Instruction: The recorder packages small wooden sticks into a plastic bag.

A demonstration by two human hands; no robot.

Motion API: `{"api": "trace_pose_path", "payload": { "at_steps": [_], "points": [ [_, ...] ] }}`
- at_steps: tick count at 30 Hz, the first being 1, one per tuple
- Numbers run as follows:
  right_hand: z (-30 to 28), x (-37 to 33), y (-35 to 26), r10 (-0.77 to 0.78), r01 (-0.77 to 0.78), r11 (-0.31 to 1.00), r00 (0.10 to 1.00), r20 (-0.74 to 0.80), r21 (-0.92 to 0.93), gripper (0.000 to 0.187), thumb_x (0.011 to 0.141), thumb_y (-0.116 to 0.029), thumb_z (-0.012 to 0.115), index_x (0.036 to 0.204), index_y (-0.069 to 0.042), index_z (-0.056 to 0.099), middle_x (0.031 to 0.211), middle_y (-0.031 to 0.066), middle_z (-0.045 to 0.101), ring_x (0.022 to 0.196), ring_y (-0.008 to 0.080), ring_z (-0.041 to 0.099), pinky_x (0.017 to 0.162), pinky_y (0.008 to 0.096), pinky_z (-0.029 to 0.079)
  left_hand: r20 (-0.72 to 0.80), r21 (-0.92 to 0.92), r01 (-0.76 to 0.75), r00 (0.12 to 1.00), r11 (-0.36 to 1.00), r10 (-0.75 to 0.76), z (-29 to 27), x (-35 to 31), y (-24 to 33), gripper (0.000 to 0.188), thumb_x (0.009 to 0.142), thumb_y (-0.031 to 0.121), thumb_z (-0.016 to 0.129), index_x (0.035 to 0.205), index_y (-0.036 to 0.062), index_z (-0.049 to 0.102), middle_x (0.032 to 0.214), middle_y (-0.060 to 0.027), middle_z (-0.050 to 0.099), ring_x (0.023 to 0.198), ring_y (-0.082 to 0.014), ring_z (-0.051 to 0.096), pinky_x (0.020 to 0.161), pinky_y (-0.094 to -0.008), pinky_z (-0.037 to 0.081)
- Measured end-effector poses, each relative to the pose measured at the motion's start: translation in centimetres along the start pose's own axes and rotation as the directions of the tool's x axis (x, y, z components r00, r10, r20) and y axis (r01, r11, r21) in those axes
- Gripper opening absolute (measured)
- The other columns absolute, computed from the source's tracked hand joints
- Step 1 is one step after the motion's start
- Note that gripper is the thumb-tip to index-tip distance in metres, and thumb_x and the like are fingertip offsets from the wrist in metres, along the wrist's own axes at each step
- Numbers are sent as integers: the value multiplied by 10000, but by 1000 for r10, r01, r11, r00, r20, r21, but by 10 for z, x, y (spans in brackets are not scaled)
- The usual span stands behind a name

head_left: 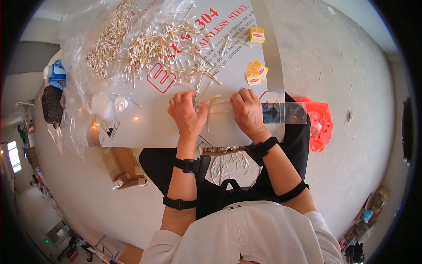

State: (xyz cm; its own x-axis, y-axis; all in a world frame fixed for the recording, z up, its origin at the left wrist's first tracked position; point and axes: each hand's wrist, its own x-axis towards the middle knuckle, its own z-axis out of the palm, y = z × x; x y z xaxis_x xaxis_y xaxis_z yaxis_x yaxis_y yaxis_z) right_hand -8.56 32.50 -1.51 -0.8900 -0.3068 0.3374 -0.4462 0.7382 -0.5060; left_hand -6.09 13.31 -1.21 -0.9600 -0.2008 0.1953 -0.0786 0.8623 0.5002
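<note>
My left hand [187, 112] is closed around the ends of a small bundle of cotton swabs [214, 100] at the near part of the steel-topped table [158, 132]. Just right of it, my right hand [248, 112] has its fingers curled on a clear plastic sleeve [293, 113], which sticks out past the table's right edge. Between the hands, the sleeve's near end and the swab tips lie close together; whether the swabs are inside it I cannot tell. A large heap of loose cotton swabs [151, 50] spreads beyond my left hand, with stray ones lying near my fingertips.
A big clear plastic bag [72, 92] drapes over the table's left side, near a small round white container [120, 104]. Yellow labels [256, 73] and a yellow stack [256, 34] lie at the right. A red bag [320, 125] and a cardboard box [123, 165] are on the floor.
</note>
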Motion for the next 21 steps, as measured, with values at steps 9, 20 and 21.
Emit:
{"api": "trace_pose_path", "payload": {
  "at_steps": [9, 20, 21],
  "points": [
    [-21, -31, 0, -47, 38, 991, 997, 69, 126, 116, 733, -67, 663, 819, -70, 586, 834, 87, 539, 807, 289, 552, 693, 406, 456, 106, 11, -77, 992, 997, 75, -5, -13, 8, 603, 758, 305, 753, 1278, 96, 531, 1226, -108, 492, 1189, -336, 410, 1008, -503, 294],
    [-20, -44, -41, -41, 23, 980, 996, 85, 196, 227, 721, -160, 737, 892, -81, 610, 869, 70, 563, 830, 287, 556, 721, 408, 430, -18, -154, -169, 986, 974, 169, 2, -27, -2, 586, 812, 273, 715, 1318, 62, 510, 1276, -132, 494, 1210, -360, 417, 1040, -508, 298],
    [-15, -42, -39, -58, 39, 981, 993, 99, 189, 225, 714, -160, 742, 882, -84, 612, 872, 66, 564, 833, 283, 557, 722, 400, 429, -50, -187, -177, 984, 966, 170, 2, -25, 1, 581, 804, 254, 725, 1310, 60, 516, 1271, -133, 501, 1204, -360, 424, 1033, -504, 309]
  ]
}}
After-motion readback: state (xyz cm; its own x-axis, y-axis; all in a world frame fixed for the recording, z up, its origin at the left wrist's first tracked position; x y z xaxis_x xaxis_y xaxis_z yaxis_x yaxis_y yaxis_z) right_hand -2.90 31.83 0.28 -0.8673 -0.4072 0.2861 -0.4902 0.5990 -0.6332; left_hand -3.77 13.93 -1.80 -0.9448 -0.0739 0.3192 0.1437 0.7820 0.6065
